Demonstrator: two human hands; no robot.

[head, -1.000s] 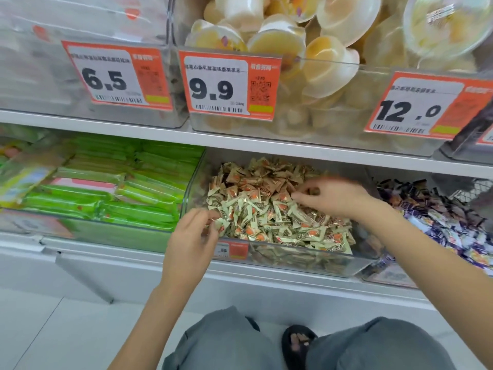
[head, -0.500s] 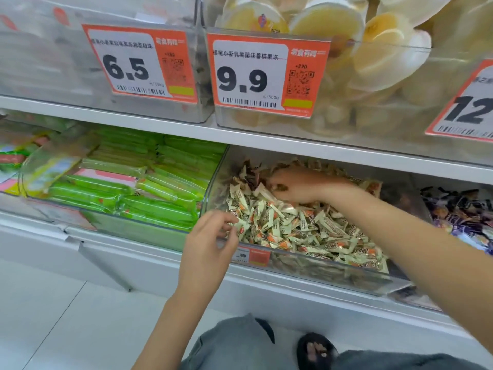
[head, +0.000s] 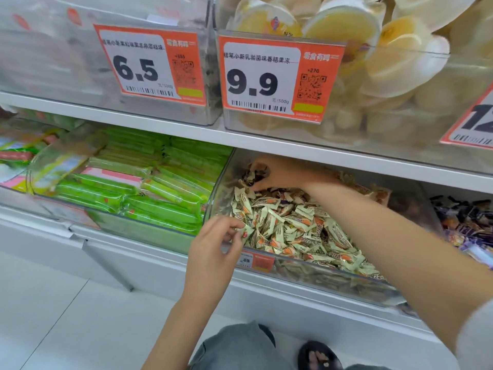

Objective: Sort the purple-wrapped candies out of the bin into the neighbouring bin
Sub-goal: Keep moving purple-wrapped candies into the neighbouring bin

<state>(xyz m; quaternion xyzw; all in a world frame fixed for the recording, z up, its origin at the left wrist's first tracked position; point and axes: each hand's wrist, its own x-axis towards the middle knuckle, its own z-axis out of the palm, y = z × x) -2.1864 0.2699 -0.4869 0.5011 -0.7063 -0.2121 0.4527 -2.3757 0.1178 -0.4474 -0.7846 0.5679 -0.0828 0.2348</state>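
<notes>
The clear middle bin [head: 314,273] on the lower shelf holds a heap of cream-and-orange wrapped candies [head: 293,231], with brown-wrapped ones [head: 373,193] at the back. My right hand [head: 282,173] reaches deep into the bin's back left corner, its fingers curled round a few brown-wrapped candies [head: 257,172]. My left hand [head: 213,249] hovers at the bin's front left corner, fingers loosely curled, fingertips by the cream candies and holding nothing. Purple-wrapped candies [head: 466,228] fill the neighbouring bin on the right. I see no clear purple wrapper in the middle bin.
Left of the middle bin is a bin of green packets [head: 149,188]. The shelf above carries bins of jelly cups [head: 373,49] with orange price tags [head: 269,78] and hangs low over the candy bins. My knees and a sandalled foot [head: 317,356] are on the white floor below.
My right hand has gone from the right middle of the heap to the back left corner and dug in. The left hand has stayed by the front left corner. The view has come closer.
</notes>
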